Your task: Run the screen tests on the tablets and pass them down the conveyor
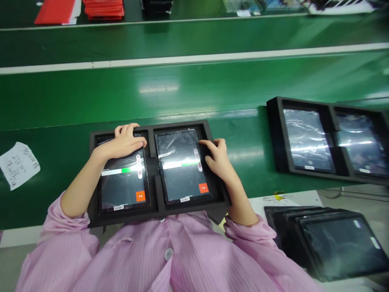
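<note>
A black two-compartment tray lies in front of me at the table's near edge. One tablet with a lit screen sits in each compartment: the left tablet and the right tablet. Both screens show a green-and-white bar and an orange "Fail" box. Across the upper part of the left tablet rests my left hand, fingers spread, some reaching over the tray's far rim. My right hand is at the right tablet's right side, index finger at its edge and thumb apart. Neither hand grips anything.
To the right stands another black tray with two film-covered tablets. Below it is a stack of dark tablets. A handwritten paper lies at left. Red packets sit on the shelf at the back.
</note>
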Available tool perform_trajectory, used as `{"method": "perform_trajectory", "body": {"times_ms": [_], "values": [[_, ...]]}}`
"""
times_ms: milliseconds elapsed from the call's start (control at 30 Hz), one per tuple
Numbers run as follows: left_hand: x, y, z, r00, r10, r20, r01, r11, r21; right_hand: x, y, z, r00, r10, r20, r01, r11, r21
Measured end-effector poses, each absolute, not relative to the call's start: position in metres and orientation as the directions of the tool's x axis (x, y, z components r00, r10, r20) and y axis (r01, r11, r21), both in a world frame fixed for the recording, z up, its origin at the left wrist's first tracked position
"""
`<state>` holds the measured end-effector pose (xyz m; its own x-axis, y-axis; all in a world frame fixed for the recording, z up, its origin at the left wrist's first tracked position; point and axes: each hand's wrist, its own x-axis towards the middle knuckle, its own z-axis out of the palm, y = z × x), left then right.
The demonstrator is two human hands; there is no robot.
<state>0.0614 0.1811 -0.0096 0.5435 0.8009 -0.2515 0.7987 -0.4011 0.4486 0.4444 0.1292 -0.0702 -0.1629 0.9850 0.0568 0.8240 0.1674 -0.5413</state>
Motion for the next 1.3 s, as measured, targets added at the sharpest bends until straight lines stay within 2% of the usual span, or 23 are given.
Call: {"method": "perform_trajectory", "body": {"times_ms": [433, 667, 1167, 1300], "values": [[0.053, 0.181, -0.018, 0.575, 0.799, -0.176, 0.767, -0.452, 0.456, 0.444, 0.128, -0.071, -0.118, 0.991, 0.059, 0.78, 0.129, -0.613], [0.054, 0.181, -0.015, 0.58, 0.796, -0.172, 0.769, -0.465, 0.439, 0.447, 0.129, -0.074, -0.13, 0.989, 0.076, 0.782, 0.15, -0.605], [0.052, 0.188, -0.008, 0.557, 0.829, -0.056, 0.786, -0.504, 0.359, 0.447, 0.129, -0.074, -0.134, 0.989, 0.061, 0.785, 0.143, -0.603], [0.05, 0.189, -0.007, 0.551, 0.834, -0.03, 0.777, -0.499, 0.383, 0.447, 0.129, -0.073, -0.134, 0.99, 0.038, 0.795, 0.13, -0.592]]}}
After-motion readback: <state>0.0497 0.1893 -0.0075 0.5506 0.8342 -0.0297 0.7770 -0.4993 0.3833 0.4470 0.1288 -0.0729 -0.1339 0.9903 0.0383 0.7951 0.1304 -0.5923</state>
